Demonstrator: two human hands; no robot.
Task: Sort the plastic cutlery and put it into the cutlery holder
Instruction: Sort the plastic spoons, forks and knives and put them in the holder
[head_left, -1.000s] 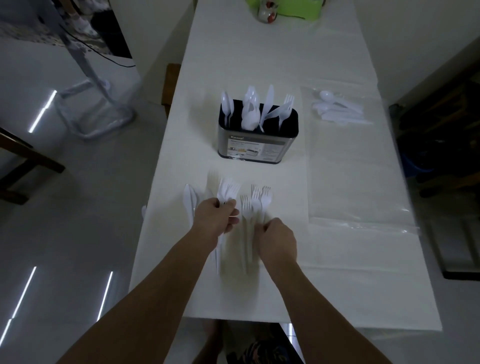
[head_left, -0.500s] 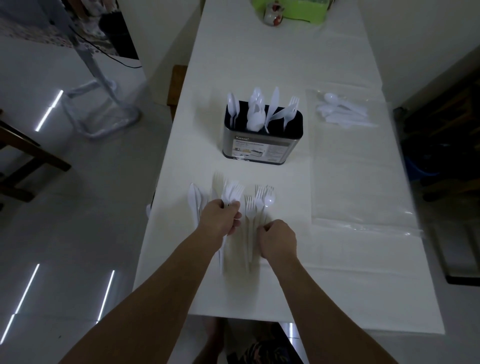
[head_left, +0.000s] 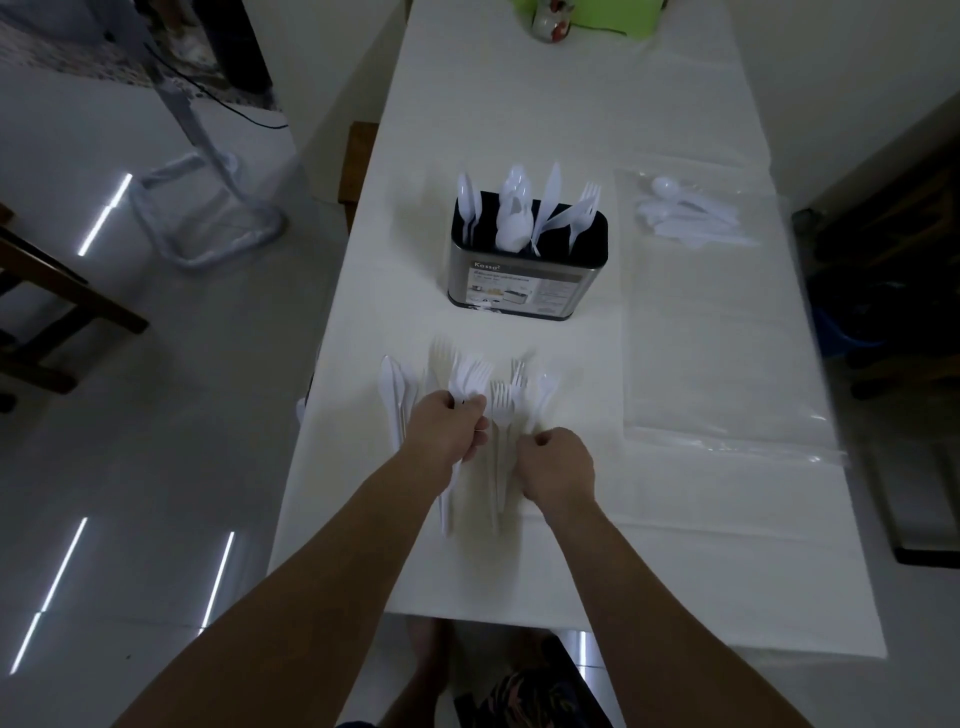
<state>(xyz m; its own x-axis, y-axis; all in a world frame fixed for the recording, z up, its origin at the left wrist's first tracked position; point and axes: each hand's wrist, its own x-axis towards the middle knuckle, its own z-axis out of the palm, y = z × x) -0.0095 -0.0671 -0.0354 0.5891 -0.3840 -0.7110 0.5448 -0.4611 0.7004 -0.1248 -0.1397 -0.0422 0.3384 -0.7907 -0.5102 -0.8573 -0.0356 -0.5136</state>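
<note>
Two hands sort white plastic forks on a long white table.

The left hand (head_left: 451, 428) holds a bunch of forks (head_left: 470, 375) with its fingers curled tight around them. The right hand (head_left: 557, 466) is curled too, at the handles of more forks (head_left: 505, 402) lying flat, but I cannot tell if it grips one. Some knives (head_left: 393, 392) lie just left of the left hand. The cutlery holder (head_left: 524, 283) stands farther away, with cutlery already in it. More spoons (head_left: 685, 213) lie far right on a clear plastic sheet (head_left: 727, 364).
</note>
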